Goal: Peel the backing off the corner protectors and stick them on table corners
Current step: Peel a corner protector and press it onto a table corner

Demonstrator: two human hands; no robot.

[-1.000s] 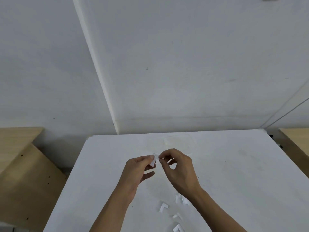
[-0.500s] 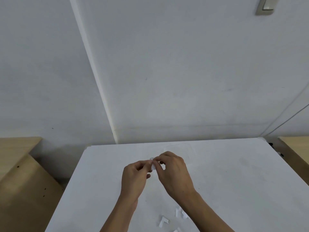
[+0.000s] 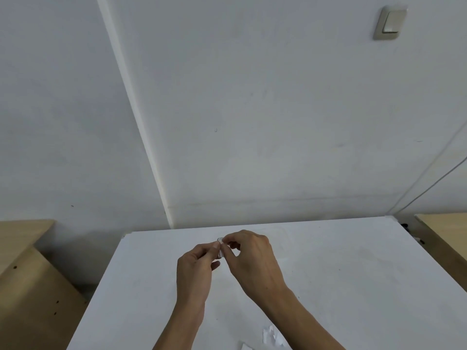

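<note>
Above the middle of the white table (image 3: 353, 286) both hands meet on one small clear corner protector (image 3: 220, 247). My left hand (image 3: 195, 269) pinches it from the left between thumb and forefinger. My right hand (image 3: 252, 258) pinches its upper end from the right with curled fingers. Most of the protector is hidden by the fingertips. Several white peeled backing scraps (image 3: 271, 335) lie on the table near the bottom edge, partly behind my right forearm.
The table's far left corner (image 3: 129, 233) and far right corner (image 3: 390, 218) stand close to the white wall. A light wooden unit (image 3: 27, 286) is at the left, another wooden surface (image 3: 444, 231) at the right. A wall switch (image 3: 390, 22) is high up.
The view has tilted upward, so the hands and table sit lower in frame and the wall switch has come in. The hands have closed together on the protector.
</note>
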